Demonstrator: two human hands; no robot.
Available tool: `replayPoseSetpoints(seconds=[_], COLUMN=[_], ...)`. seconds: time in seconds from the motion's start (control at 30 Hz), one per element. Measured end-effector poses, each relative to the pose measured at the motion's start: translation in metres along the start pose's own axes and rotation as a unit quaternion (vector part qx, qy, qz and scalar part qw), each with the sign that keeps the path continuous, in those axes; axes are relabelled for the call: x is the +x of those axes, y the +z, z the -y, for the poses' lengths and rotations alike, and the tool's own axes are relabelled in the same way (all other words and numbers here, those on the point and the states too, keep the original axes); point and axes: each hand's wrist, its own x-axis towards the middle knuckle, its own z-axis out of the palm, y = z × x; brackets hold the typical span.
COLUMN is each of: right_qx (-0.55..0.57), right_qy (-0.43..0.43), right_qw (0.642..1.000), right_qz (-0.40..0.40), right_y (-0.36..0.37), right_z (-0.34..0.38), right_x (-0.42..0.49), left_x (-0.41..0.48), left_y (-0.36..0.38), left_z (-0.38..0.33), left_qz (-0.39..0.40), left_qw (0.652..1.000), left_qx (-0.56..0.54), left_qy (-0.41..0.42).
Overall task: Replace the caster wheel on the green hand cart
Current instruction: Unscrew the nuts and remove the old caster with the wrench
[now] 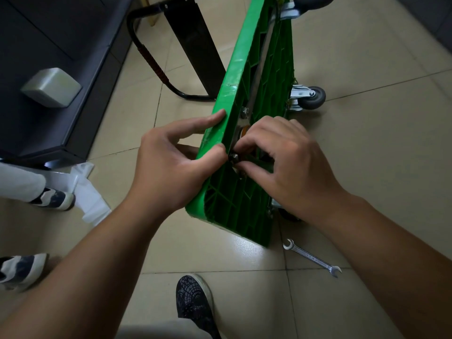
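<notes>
On the tiled floor [367,167], the green hand cart [244,77] stands tipped on its long side with the ribbed underside facing right. All the action is at its upper rim, toward the near corner. The right hand [288,162] has thumb and forefinger pinched on a small nut [233,157] just inside that rim. It looks like a mounting fastener for the caster, being worked by hand. Going on or coming off? I can't tell from here, and the fingers hide whatever sits behind it.

The left hand [171,162] steadies the job, thumb and curled fingers clamping the top rim, forefinger laid straight along it. At the far lower edge a caster wheel [314,97] sits bolted on, sticking out sideways. Just off the near bottom corner a wrench [311,258] lies flat on the tiles, nobody holding it. The black handle [149,57] lies folded out on the other side of the deck.

I'd call this the finger-turning stage on one mounting bolt. The next move, I reckon, calls for the right hand to fetch that wrench while the left stops the cart from tipping.
</notes>
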Motion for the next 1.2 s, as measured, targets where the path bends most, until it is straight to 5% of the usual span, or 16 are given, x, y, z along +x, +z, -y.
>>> replayPoseSetpoints(seconds=[1.2], right_qx=[0.021], right_qy=[-0.031], right_qw=[0.998], right_qz=[-0.052], right_y=[0.002], right_z=[-0.009], right_x=[-0.001], left_x=[-0.002], left_y=[0.002], left_z=[-0.003], left_qz=[-0.011], left_qw=[1.000], left_qx=[0.005], left_qy=[-0.019])
